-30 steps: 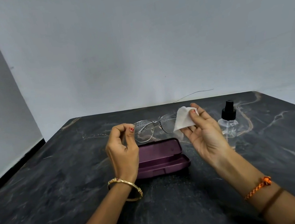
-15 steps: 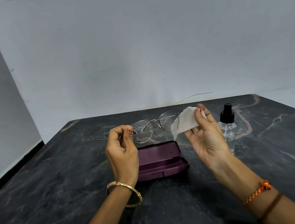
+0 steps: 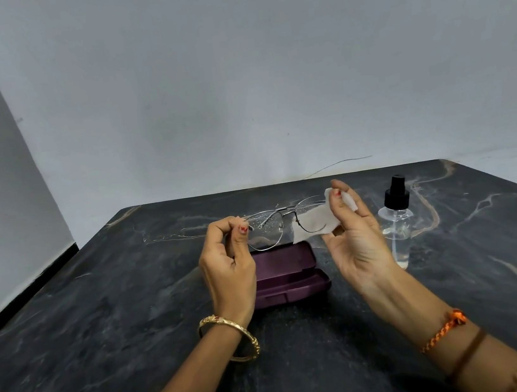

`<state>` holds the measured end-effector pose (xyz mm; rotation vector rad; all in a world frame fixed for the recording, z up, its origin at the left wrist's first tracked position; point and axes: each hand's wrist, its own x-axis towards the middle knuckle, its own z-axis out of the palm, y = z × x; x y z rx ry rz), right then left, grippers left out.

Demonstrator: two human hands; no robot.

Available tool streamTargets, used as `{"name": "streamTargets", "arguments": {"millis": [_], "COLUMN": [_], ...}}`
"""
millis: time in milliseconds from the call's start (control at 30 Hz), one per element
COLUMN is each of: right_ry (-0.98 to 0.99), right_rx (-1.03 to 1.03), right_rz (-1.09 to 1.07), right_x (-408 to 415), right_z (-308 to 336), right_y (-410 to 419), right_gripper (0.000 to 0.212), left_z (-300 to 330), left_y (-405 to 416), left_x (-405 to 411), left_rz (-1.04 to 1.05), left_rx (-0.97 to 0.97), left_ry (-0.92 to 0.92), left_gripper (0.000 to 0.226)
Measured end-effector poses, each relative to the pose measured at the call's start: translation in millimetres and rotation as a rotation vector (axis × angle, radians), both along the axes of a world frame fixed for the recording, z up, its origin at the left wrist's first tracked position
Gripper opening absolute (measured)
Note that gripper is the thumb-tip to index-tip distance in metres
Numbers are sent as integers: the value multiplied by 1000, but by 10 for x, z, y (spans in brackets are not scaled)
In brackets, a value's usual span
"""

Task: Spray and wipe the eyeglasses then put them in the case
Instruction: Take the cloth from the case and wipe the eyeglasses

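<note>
Wiping is the step in hand, as I judge it. The thin silver metal-framed eyeglasses (image 3: 271,227) are held in the air above the open dark purple hard case (image 3: 289,273), which lies on the black marble table (image 3: 101,317). The left hand (image 3: 227,266) is closed, and its thumb and fingers pinch the frame at the left end, beside the left lens. Small drops show on this left lens, so the spraying seems already done. The right hand (image 3: 354,238) holds a small white wiping cloth (image 3: 314,223) between the thumb and the first fingers; the other fingers are loosely spread. The cloth covers the right lens, and the lens rim shows through or over it. Whether the cloth presses the glass on both sides I cannot tell.

The clear plastic spray bottle with a black nozzle (image 3: 396,219) stands upright on the table, just to the right of the right hand, and nobody touches it.

The next move, in my opinion, calls for rubbing the right lens gently, with the cloth on both faces of it, while the left hand keeps the frame steady. After this the cloth must go to the wet left lens, so the left hand will need another place to grip. Too much pressure could bend the thin frame. The case is open and ready below.
</note>
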<state>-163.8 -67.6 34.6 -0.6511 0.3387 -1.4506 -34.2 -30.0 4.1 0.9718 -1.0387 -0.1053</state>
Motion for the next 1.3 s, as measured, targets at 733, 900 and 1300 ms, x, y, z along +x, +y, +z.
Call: {"name": "streamTargets", "arguments": {"millis": [733,900,1300], "right_ry": [121,301,172], "right_rx": [129,123,111], "right_rz": [162,275,371], "right_x": [-12,-43,-99], "right_z": [-16,-41,2], "right_y": [-11,-67,-80], "right_gripper": [9,9,16], "left_z": [42,79,70], "left_y": [-10,-17,-43], "left_x": [88,137,223], "left_rz": [-84,-105,-107], "left_rx": [-16,-32,-10], "left_ry": [9,-12,-41], "left_gripper": [14,17,19]}}
